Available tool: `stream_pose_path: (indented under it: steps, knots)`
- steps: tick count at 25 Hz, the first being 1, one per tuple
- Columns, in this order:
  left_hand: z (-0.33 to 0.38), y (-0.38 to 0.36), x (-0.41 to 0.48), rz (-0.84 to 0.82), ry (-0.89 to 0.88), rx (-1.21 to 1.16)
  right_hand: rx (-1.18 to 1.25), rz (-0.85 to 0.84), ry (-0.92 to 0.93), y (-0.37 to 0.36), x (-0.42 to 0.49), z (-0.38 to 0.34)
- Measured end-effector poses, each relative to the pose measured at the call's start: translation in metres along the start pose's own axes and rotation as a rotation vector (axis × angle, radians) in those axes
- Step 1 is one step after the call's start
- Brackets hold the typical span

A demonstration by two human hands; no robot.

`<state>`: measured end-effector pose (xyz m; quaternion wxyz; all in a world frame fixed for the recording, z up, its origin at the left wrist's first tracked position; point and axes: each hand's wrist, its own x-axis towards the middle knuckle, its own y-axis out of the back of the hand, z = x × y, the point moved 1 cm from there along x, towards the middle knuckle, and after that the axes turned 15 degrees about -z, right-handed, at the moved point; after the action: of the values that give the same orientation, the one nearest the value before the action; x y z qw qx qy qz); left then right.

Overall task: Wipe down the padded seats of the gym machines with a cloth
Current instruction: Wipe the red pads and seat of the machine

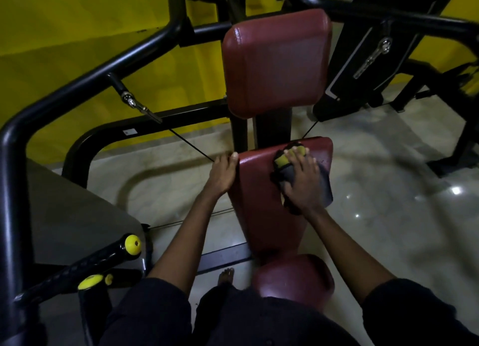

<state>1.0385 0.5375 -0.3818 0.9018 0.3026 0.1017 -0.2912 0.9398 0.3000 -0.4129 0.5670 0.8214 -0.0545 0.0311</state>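
Here's the big black machine frame (85,68) wrapping round the station, the maroon back pad (274,63) standing upright at its centre, and below it the long maroon seat pad (259,190), which is where the action is. This is the wiping step, right in the middle of the seat. The grey and yellow cloth (324,185) lies bunched on the far right part of the pad, and the right hand (300,179) presses down on it, palm flat and fingers spread. The left hand (223,174) is on the seat's left edge and, in this dim light, looks to be clasping it with the thumb on top, bracing. By my reading, the next move calls for firm pressure and a sweep toward the near end and the left side, where the pad looks unwiped. As for writing, there's only a small white sticker (130,131) on the lower frame bar, too small to read.
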Motion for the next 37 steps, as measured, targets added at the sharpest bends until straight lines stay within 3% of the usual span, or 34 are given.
stream_pose_path:
  steps: [4, 7, 9, 14, 21, 30, 33, 37]
  knots:
    - [0.029, -0.022, 0.008, 0.215, -0.061, 0.395, 0.285, 0.213, -0.32, -0.002, 0.012, -0.019]
    - [0.031, -0.029, 0.008, 0.368, 0.006, 0.554, 0.221, 0.127, -0.236, -0.019, -0.001, -0.033]
    - [0.03, -0.032, 0.005, 0.379, -0.004, 0.629, 0.172, 0.099, -0.164, -0.015, -0.003, -0.011]
    - [0.027, -0.029, 0.004, 0.326, -0.007, 0.663, 0.491, 0.351, -0.39, 0.017, 0.026, 0.044]
    - [0.031, -0.029, 0.007, 0.28, 0.067, 0.652, 0.661, 0.434, -0.591, -0.043, -0.019, 0.013]
    - [0.033, -0.028, 0.004, 0.275, 0.048, 0.645, 0.364, 0.358, -0.363, 0.02, 0.046, 0.031]
    - [0.029, -0.028, 0.004, 0.274, 0.061, 0.632, 0.444, 0.475, -0.387, -0.001, 0.028, 0.033]
    - [0.032, -0.028, 0.004, 0.268, 0.051, 0.623, 0.677, 0.497, -0.576, -0.038, -0.008, 0.027]
